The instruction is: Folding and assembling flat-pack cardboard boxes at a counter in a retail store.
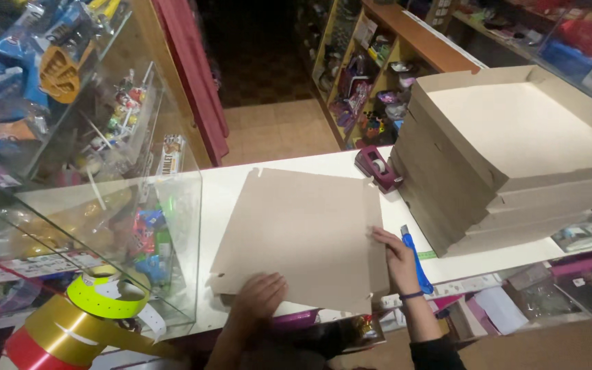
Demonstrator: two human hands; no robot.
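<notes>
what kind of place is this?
Likely a small gift or toy shop counter: glass display case full of toys, stocked shelves behind, ribbon rolls, stacked cardboard boxes.

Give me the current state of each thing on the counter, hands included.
Cardboard sheet: flat, unfolded, lying on the counter.
Box stack: folded, piled, top one open.
Tape dispenser: resting, untouched.
Blue cutter: lying beside the right hand.
Left hand: pressing the sheet.
Right hand: on the sheet's edge.

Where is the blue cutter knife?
In the head view, the blue cutter knife lies on the white counter, just right of the right hand on the flat cardboard sheet, below the stack of folded boxes.
</notes>
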